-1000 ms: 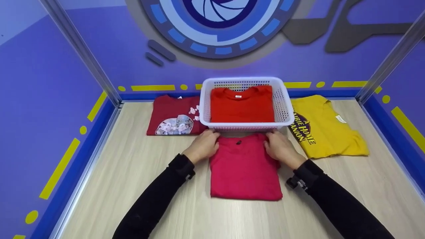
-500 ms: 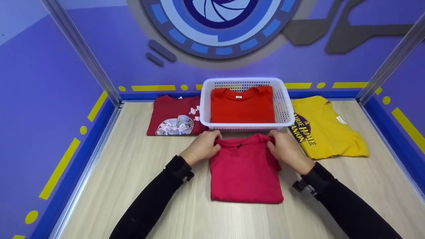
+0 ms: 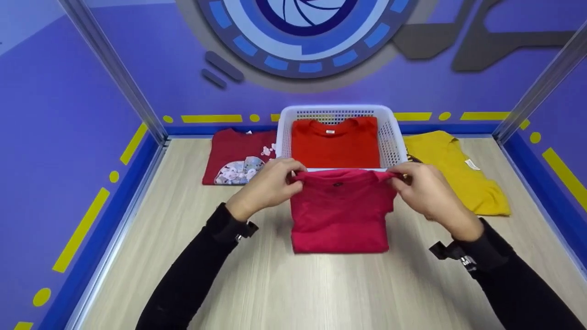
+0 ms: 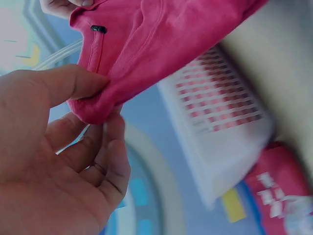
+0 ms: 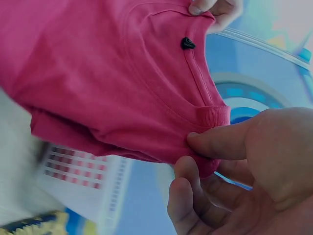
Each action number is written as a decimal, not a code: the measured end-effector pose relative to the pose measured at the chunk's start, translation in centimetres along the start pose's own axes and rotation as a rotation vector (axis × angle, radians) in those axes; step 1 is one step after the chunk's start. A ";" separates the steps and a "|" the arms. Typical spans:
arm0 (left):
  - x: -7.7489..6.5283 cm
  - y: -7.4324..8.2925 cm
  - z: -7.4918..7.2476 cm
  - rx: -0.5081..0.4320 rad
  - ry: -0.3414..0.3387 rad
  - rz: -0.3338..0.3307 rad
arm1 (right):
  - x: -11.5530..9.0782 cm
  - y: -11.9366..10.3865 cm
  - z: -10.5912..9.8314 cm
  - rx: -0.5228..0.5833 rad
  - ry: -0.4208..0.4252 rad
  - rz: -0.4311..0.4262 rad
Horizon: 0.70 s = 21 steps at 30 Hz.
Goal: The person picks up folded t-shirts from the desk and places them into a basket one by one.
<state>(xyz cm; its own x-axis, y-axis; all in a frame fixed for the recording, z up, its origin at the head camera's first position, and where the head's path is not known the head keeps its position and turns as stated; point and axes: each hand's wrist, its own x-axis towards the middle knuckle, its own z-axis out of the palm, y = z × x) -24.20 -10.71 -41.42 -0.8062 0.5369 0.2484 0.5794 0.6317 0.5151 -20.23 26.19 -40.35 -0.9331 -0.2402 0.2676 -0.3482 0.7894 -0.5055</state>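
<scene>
A folded crimson T-shirt (image 3: 339, 215) hangs between the two hands, its collar edge lifted in front of the basket. My left hand (image 3: 270, 185) pinches its upper left corner between thumb and fingers; the left wrist view shows the cloth (image 4: 132, 54) gathered under that thumb. At the upper right corner, my right hand (image 3: 426, 195) pinches the shoulder beside the ribbed collar (image 5: 213, 116). A small black label (image 5: 187, 43) sits inside the neckline. Behind the shirt, the white plastic basket (image 3: 283, 133) holds a folded bright red T-shirt (image 3: 335, 144); the basket's front is hidden by the crimson cloth.
Left of the basket lies a folded dark red T-shirt (image 3: 236, 158) with a floral print. A yellow T-shirt (image 3: 467, 178) with lettering lies to its right, partly behind the right hand. Purple panels (image 3: 206, 101) wall in the wooden tabletop (image 3: 339, 293) at back and sides.
Both hands have risen from the tabletop with the crimson T-shirt's top edge, which now overlaps the basket's front rim in the head view. The shirt's lower edge has moved away from the person.
</scene>
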 end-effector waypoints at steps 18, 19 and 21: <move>4.6 2.0 -6.7 -0.043 0.016 -0.012 | 4.8 -1.2 -4.9 0.032 0.134 -0.008; 5.3 1.8 -6.7 -0.044 0.002 -0.029 | 5.4 -1.0 -5.0 0.046 0.120 0.021; 6.7 1.6 -6.7 -0.048 -0.019 -0.058 | 6.5 -0.5 -5.2 0.063 0.101 0.063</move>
<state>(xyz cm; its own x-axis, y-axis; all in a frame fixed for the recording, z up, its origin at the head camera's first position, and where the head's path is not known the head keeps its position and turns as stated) -29.52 -9.84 -33.47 -0.8355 0.5111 0.2019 0.5251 0.6344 0.5673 -25.71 27.18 -34.10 -0.9406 -0.1303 0.3134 -0.2968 0.7637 -0.5733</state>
